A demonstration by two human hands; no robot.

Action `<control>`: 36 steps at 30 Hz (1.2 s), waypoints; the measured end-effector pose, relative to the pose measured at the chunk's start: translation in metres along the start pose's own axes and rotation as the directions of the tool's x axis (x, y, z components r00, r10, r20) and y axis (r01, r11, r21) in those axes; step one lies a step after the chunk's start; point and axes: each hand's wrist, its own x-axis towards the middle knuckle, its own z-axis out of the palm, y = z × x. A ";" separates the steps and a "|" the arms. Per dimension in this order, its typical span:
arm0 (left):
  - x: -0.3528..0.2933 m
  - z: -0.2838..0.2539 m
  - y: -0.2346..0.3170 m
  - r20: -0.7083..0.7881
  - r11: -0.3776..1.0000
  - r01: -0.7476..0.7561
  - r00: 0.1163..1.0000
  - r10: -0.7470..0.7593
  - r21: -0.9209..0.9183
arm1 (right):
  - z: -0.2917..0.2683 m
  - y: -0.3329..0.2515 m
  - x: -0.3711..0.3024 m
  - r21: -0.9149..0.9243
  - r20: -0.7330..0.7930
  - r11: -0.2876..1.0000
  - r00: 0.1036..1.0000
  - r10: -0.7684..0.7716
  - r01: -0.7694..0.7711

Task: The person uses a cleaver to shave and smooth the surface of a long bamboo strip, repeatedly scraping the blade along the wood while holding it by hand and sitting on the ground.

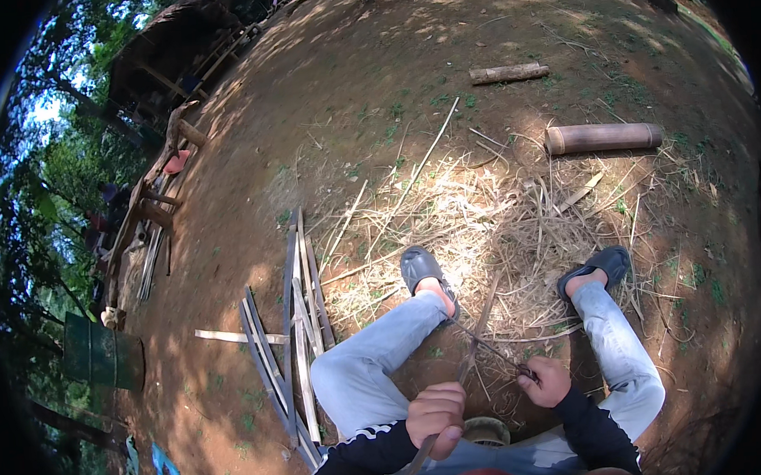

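Note:
I sit on bare earth with both legs out in light jeans and grey sandals. My left hand (pixel 437 416) is closed around a long thin bamboo strip (pixel 478 335) that runs up and away between my knees. My right hand (pixel 546 380) grips the handle of a knife (pixel 496 351) whose dark blade lies across the strip. The two hands are close together, just above my lap. A round greyish object (pixel 486 431) shows below my hands, partly hidden.
Several split bamboo slats (pixel 300 343) lie in a pile to my left. Dry shavings (pixel 490 216) cover the ground ahead. A thick bamboo section (pixel 604 137) and a short log (pixel 507 73) lie farther off. A green barrel (pixel 103 356) and a wooden rack stand at left.

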 end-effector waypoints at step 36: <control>-0.013 0.021 0.001 -0.036 0.990 -0.136 0.990 0.138 0.039 | 0.031 0.018 -0.011 0.404 0.037 0.803 0.885 0.464 -0.438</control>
